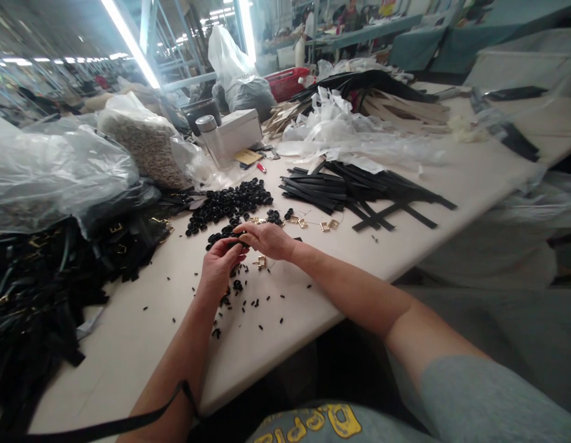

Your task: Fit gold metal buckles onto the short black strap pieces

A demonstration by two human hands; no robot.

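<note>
Both of my hands meet over the table, closed around a short black strip (pixel 239 243). My left hand (pixel 219 263) pinches it from the near side between thumb and fingers. From the right, my right hand (pixel 266 240) has its fingers closed on the same piece, which they mostly cover. Just beyond lies a pile of small black loops (pixel 230 203). A gold buckle (pixel 261 263) rests below my right hand, and more gold buckles (pixel 329 226) lie to its right. Tiny black bits (pixel 255 303) are scattered on the near tabletop.
Black straps with buckles (pixel 40 289) heap up at left. Flat black strips (pixel 317 189) lie right of the loops. Behind stand a filled plastic bag (pixel 140 141), a clear bottle (pixel 214 141) and a white box (pixel 240 131). A black cord (pixel 123 424) crosses my left forearm.
</note>
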